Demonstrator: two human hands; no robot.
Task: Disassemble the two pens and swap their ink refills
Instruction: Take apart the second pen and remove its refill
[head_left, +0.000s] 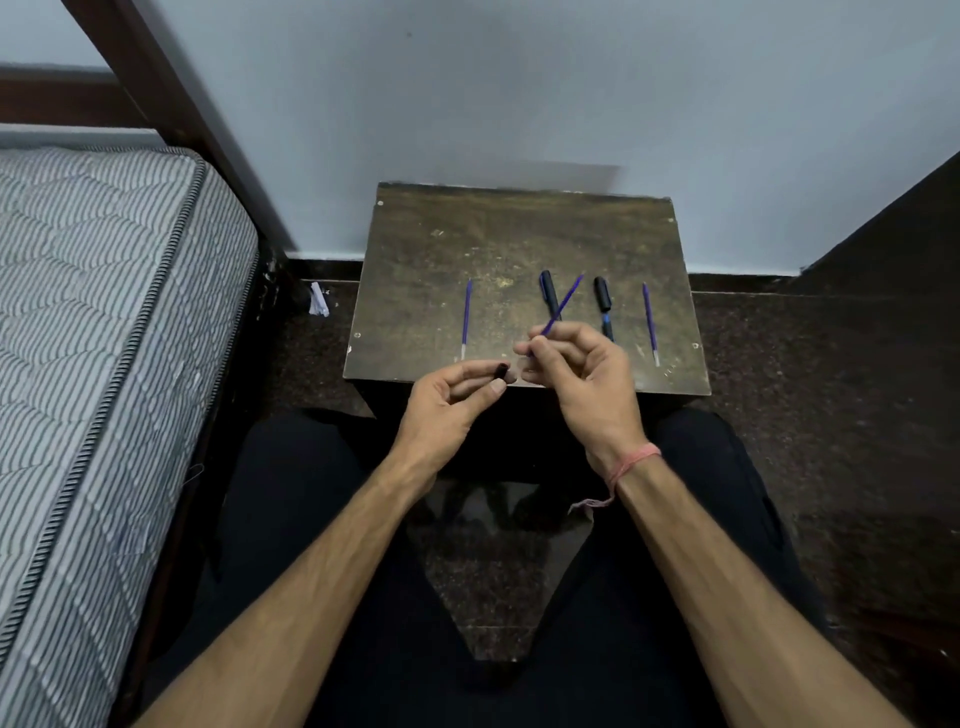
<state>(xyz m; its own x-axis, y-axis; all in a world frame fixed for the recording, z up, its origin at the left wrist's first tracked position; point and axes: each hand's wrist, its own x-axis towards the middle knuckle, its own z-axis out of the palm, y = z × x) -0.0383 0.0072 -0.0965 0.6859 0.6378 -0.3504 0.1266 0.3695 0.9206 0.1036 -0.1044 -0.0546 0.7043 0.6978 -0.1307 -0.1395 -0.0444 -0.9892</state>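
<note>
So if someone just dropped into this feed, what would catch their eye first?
The two hands meeting over the near edge of the small wooden table: the right hand pinches a purple ink refill, and the left hand holds a short dark pen piece. Behind them, two dark pens lie between two more loose refills.

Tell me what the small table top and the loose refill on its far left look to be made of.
Table top: apparently wood or laminated board, dull brown, with a scuffed, speckled, worn finish. Left refill: probably thin plastic tube, purple-blue and smooth, ending in a pale, likely metal tip nearest the person.
</note>
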